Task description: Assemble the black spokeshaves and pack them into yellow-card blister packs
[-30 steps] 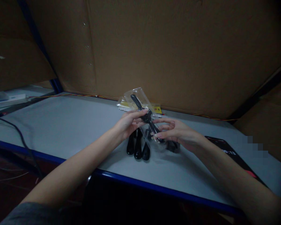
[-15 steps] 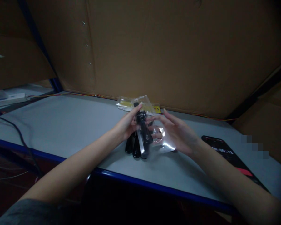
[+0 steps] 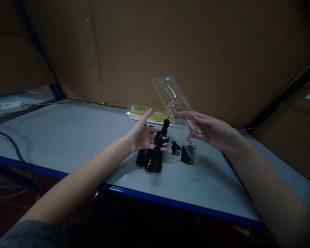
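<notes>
Grey bench (image 3: pixel 67 137) walled by cardboard (image 3: pixel 196 51), right hand (image 3: pixel 214 131) pinching a clear plastic tray (image 3: pixel 174 100) aloft near the back edge, left hand (image 3: pixel 142 134) spread wide, fingers touching black tools (image 3: pixel 155 153) lying mid-bench.

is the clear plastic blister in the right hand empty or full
Empty: the clear blister in the right hand shows only cardboard through it; black tools lie on the table.

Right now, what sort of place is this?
Probably a packing or assembly bench in a workshop or warehouse: a grey worktop with blue edge, brown cardboard sheets walling it in, black plastic tools lying loose, and a clear plastic blister shell in the right hand.
</notes>
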